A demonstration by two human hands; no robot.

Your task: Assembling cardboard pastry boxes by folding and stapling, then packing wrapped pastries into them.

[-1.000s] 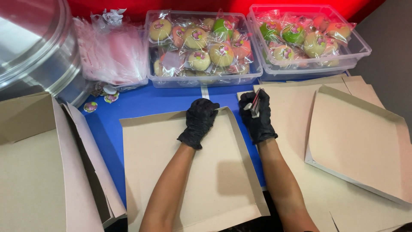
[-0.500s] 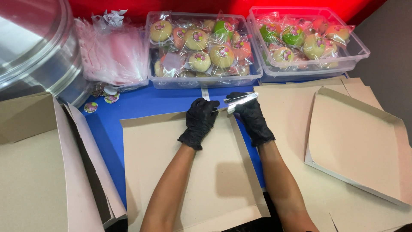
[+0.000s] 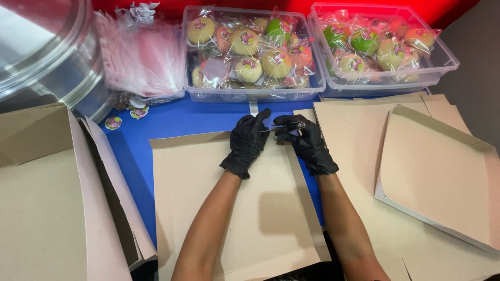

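We see a tan cardboard sheet (image 3: pixel 234 208) lying on the blue table (image 3: pixel 172 119), running from the near edge up under both black-gloved hands. The left hand (image 3: pixel 247 143) rests flat on the sheet's far edge, fingers loosely spread and gripping nothing that we can make out. Just to its right, nearly fingertip to fingertip, the right hand (image 3: pixel 304 143) sits at the sheet's far right corner, fingers curled around a small shiny object (image 3: pixel 297 125); what it is, we cannot tell. Right of that hand lie more cardboard sheets (image 3: pixel 354 135), one a folded tray (image 3: pixel 442 177) with raised edges. Well left of the left hand is another cardboard stack (image 3: pixel 47 208). Beyond the hands stand two clear tubs (image 3: pixel 250 93) of wrapped round sweets (image 3: pixel 276 63), with pink bags (image 3: pixel 140 57), round stickers (image 3: pixel 113 123) and a metal lid (image 3: pixel 41 47) further left.
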